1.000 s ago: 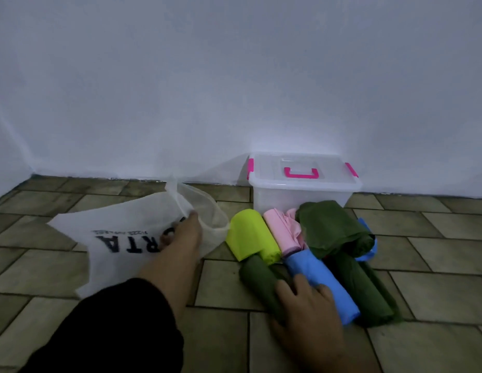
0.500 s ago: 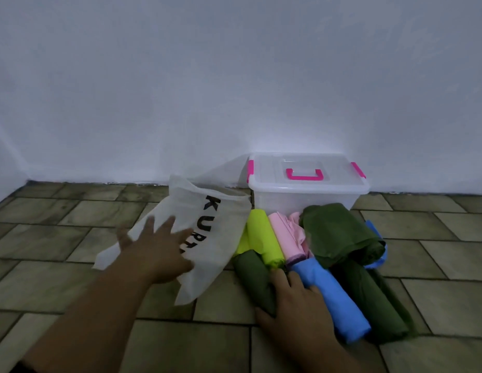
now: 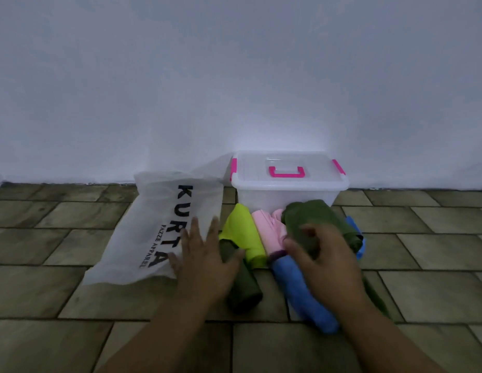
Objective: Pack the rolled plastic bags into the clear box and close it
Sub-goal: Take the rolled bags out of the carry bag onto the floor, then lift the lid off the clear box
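The clear box with a pink handle and pink latches stands against the wall, its lid on. In front of it lie rolled plastic bags: a lime roll, a pink roll, a big dark green bundle, a blue roll and a dark green roll. My left hand is flat with its fingers spread, over the near end of the dark green roll and the edge of a white bag. My right hand hovers with loosely bent fingers over the blue roll and the green bundle, gripping nothing that I can see.
A white bag printed KURTA lies flat on the tiled floor, left of the rolls. Another blue bag peeks out at the right of the pile. The white wall stands right behind the box.
My left hand has let go of the white bag, which now lies flat, and has moved right to the rolls. My right hand has shifted forward from the blue roll towards the green bundle.
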`<state>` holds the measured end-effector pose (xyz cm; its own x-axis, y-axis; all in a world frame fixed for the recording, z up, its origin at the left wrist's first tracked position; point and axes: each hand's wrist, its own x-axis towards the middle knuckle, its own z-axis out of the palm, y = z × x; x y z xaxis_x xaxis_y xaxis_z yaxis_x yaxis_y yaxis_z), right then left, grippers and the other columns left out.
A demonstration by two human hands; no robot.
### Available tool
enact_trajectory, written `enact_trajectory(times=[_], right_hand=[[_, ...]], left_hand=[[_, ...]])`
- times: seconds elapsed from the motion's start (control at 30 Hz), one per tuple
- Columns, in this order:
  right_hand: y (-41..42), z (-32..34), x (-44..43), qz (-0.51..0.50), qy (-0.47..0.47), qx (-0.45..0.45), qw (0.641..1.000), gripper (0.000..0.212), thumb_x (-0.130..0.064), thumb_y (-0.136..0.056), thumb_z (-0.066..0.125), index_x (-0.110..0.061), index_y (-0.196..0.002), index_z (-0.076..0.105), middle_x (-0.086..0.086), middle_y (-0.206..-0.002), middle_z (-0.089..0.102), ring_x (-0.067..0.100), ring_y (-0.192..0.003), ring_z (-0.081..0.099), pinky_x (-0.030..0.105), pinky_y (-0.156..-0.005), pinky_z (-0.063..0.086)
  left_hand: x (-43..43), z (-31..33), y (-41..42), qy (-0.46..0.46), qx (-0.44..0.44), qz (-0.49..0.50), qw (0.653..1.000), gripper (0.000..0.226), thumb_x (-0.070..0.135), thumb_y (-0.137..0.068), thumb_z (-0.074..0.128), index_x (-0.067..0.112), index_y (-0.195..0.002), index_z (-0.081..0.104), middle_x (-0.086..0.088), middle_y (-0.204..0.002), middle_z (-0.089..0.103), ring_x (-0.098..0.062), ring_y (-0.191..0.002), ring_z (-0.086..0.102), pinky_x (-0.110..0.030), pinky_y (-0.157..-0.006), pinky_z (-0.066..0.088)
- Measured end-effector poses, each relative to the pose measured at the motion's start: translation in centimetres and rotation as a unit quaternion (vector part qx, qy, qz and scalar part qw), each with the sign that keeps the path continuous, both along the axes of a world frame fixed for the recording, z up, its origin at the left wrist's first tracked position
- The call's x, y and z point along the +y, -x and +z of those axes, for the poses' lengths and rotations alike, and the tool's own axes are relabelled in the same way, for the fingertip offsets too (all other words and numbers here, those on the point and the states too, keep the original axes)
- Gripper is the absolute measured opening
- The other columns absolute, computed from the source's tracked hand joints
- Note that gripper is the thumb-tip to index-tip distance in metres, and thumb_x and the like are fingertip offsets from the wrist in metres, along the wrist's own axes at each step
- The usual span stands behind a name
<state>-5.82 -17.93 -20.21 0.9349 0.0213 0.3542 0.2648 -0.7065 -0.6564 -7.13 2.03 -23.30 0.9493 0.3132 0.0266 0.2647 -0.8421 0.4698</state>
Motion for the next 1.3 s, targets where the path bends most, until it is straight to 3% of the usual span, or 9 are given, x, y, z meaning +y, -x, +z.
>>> enact_trajectory(times=[0.1,0.23,0.4,0.67,0.73,0.93,1.13,1.2,1.3], right_hand=[[-2.7,0.0,-6.0,-0.157,-0.134,0.031,0.978,0.049,-0.047,-0.083,0.061,-0.026,-0.126,0.049,0.006,-0.129,0.048,0.025,-0.117,0.049,0.036,-0.092,0.041],[-4.3,-2.1,-7.6,-0.077,-0.256,0.240,0.933,0.052,-0.050,-0.088,0.056,-0.039,-0.137,0.043,0.002,-0.132,0.056,0.025,-0.114,0.056,0.036,-0.094,0.044],[-3.2,-2.8,-4.0,-0.062,-0.261,0.222,0.937,0.041,-0.039,-0.091,0.055,-0.034,-0.131,0.048,0.001,-0.118,0.061,0.020,-0.101,0.056,0.032,-0.088,0.043],[-2.9,-1.7,-2.8,-0.012,-0.254,0.278,0.926,0.043,-0.041,-0.092,0.054,-0.047,-0.132,0.039,-0.002,-0.109,0.059,0.014,-0.088,0.055,0.026,-0.071,0.046],[-3.4,-1.2,-4.7,0.006,-0.228,0.306,0.924,0.039,-0.050,-0.087,0.056,-0.049,-0.125,0.048,-0.006,-0.113,0.062,0.013,-0.094,0.060,0.031,-0.082,0.052],[-8.3,2.3,-8.8,-0.100,-0.204,0.177,0.958,0.026,-0.046,-0.088,0.056,-0.024,-0.101,0.062,0.003,-0.105,0.063,0.015,-0.088,0.057,0.031,-0.073,0.040],[-19.0,3.9,-8.6,-0.068,-0.237,0.220,0.944,0.041,-0.037,-0.089,0.057,-0.009,-0.119,0.059,0.013,-0.118,0.061,0.035,-0.112,0.058,0.052,-0.096,0.048],[-21.1,3.6,-7.3,-0.068,-0.252,0.232,0.937,0.047,-0.040,-0.086,0.060,-0.005,-0.117,0.060,0.011,-0.105,0.062,0.037,-0.108,0.061,0.052,-0.093,0.051],[-22.9,2.7,-5.5,-0.115,-0.220,0.217,0.944,0.055,-0.043,-0.086,0.059,0.003,-0.116,0.054,0.017,-0.103,0.060,0.038,-0.099,0.059,0.049,-0.090,0.051]], left_hand=[[-3.7,-1.7,1.9,-0.026,0.051,-0.105,0.993,0.095,0.075,-0.079,0.040,0.044,-0.144,-0.021,0.000,-0.154,-0.034,-0.027,-0.143,-0.026,-0.055,-0.115,-0.003],[-4.1,-3.8,1.4,-0.077,0.077,-0.144,0.984,0.100,0.070,-0.078,0.046,0.040,-0.144,-0.023,-0.005,-0.153,-0.034,-0.032,-0.142,-0.029,-0.051,-0.117,-0.003],[-2.2,-3.7,0.9,-0.081,0.072,-0.159,0.981,0.102,0.065,-0.079,0.054,0.039,-0.148,-0.017,-0.004,-0.154,-0.033,-0.028,-0.144,-0.025,-0.038,-0.118,-0.002],[-0.9,-2.9,-0.3,-0.057,0.107,-0.165,0.979,0.104,0.067,-0.078,0.055,0.040,-0.146,-0.019,-0.002,-0.156,-0.030,-0.032,-0.141,-0.029,-0.047,-0.118,0.002],[-0.7,-1.5,-1.1,-0.049,0.127,-0.184,0.973,0.105,0.066,-0.077,0.058,0.038,-0.148,-0.016,0.000,-0.157,-0.026,-0.030,-0.143,-0.025,-0.047,-0.118,0.002],[0.7,5.5,-7.1,0.101,-0.072,-0.106,0.987,0.081,0.041,-0.086,0.064,0.023,-0.151,0.020,-0.002,-0.159,0.018,-0.017,-0.144,0.019,-0.021,-0.108,0.016],[1.0,8.2,-16.1,0.498,-0.001,0.098,0.862,0.037,0.041,-0.089,0.062,0.014,-0.114,0.060,-0.008,-0.126,0.056,-0.026,-0.113,0.052,-0.031,-0.092,0.039],[0.7,7.8,-17.5,0.540,0.024,0.114,0.834,0.028,0.044,-0.087,0.062,0.018,-0.096,0.061,-0.010,-0.114,0.062,-0.027,-0.098,0.058,-0.040,-0.097,0.046],[1.0,6.9,-19.0,0.521,-0.004,0.163,0.838,0.035,0.041,-0.087,0.064,0.014,-0.108,0.062,-0.010,-0.112,0.063,-0.028,-0.094,0.062,-0.051,-0.096,0.049]])
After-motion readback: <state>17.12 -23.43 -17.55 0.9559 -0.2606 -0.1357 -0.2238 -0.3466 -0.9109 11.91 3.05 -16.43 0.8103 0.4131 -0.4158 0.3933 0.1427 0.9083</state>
